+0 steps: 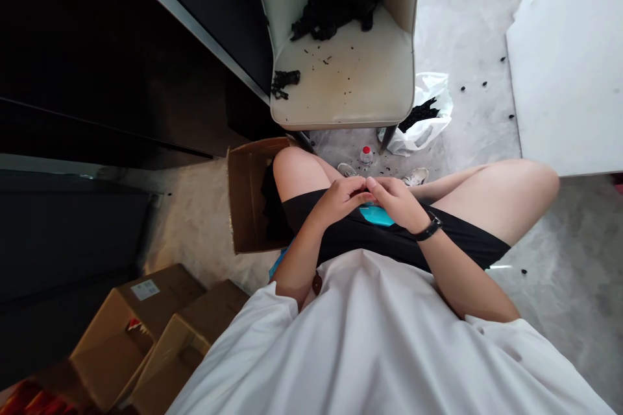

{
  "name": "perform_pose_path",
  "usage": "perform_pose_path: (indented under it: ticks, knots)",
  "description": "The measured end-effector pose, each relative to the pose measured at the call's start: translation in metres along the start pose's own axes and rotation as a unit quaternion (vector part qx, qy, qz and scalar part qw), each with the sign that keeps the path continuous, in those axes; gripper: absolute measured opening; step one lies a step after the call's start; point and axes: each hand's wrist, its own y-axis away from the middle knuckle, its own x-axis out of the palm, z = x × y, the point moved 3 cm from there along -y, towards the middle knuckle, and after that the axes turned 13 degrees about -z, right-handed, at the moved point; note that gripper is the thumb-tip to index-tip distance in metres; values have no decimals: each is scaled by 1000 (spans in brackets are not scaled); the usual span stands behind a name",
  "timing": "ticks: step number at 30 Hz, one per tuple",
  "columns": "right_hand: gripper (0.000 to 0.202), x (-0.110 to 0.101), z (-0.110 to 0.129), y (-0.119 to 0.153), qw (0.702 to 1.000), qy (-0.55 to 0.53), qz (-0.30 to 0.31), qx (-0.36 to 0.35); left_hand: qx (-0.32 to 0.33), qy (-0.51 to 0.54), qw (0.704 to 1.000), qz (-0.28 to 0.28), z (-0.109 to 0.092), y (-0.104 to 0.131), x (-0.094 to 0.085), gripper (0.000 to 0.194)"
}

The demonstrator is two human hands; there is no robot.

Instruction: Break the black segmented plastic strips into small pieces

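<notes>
Here's a grey marbled floor [472,136], running right across the room, pale and bright at far right, duller at near right, with a warmer tint towards the left. Far centre, it's a cream upholstered chair [360,78], vertical seams up its backrest, piping round the seat, dark legs below. Over on the left, glossy dark panels [121,45] fill the side, a pale metallic strip [195,23] slanting between them. And at far right, a smooth white tabletop [574,78] catches the light.
</notes>
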Motion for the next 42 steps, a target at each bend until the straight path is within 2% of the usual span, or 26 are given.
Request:
perform_pose_path:
  ticks: [4,7,11,14,18,23,26,29,30,32,35,38,42]
  knots:
    - [79,1,-5,-7,999,17,27,14,37,-59,998,-1,-3,0,-2,57]
    - [79,0,-5,-10,999,-3,31,-6,63,-85,994,-8,-4,0,-4,55]
    - [78,-3,-5,-8,999,1,-17,-47,95,-101,990,-33,-7,1,-7,50]
    - [78,-3,-8,-6,995,16,-82,-60,103,-101,986,-80,-7,2,-6,47]
    - [78,-2,-15,-3,985,27,-155,-70,67,-51,977,-197,0,3,-8,50]
    - [77,1,-16,0,983,14,-169,-76,-6,68,965,-252,12,3,1,51]
    - [76,2,-13,5,981,11,-174,-87,-39,115,924,-362,20,1,2,56]
    - [74,-3,-15,11,977,3,-199,-82,-71,201,843,-493,33,-1,-12,61]
    - [74,-6,-18,12,976,1,-202,-76,-72,223,823,-517,36,-2,-18,61]
    - [72,-12,-25,15,981,-2,-185,-65,-69,264,822,-499,40,-6,-30,60]
    - [62,-15,-37,16,988,-29,-145,-54,-61,303,848,-431,40,-6,-37,58]
    - [60,-11,-46,17,989,-93,-110,-28,-52,303,874,-377,36,-1,-29,54]
    - [58,-3,-48,20,986,-154,-58,20,-14,234,916,-326,33,3,-11,45]
